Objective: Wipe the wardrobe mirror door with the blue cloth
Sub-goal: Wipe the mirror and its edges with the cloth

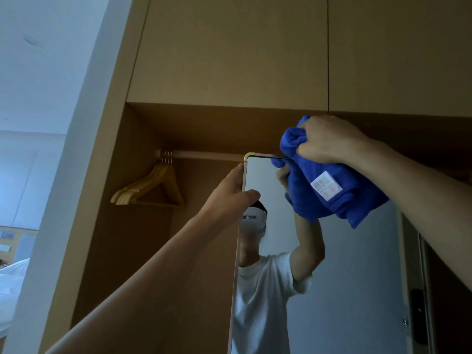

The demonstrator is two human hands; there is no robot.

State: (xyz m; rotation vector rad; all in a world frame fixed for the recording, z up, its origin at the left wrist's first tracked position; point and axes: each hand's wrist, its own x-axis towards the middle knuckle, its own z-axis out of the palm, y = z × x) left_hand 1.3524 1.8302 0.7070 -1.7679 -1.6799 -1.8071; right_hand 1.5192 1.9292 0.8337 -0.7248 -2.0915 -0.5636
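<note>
The wardrobe mirror door (pixel 344 277) stands open in front of me, with a thin gold frame and a rounded top left corner. My left hand (pixel 229 195) grips the mirror's left edge just below that corner. My right hand (pixel 329 141) is closed around a bunched blue cloth (pixel 319 190) with a white label, pressed against the glass near the mirror's top edge. The glass reflects a person in a white T-shirt with a raised arm.
Inside the open wardrobe a rail (pixel 204 155) carries several wooden hangers (pixel 150 190) at its left end. Closed upper cabinet doors (pixel 229 52) sit above. A white wall (pixel 51 72) and a bed (pixel 10 290) lie to the left.
</note>
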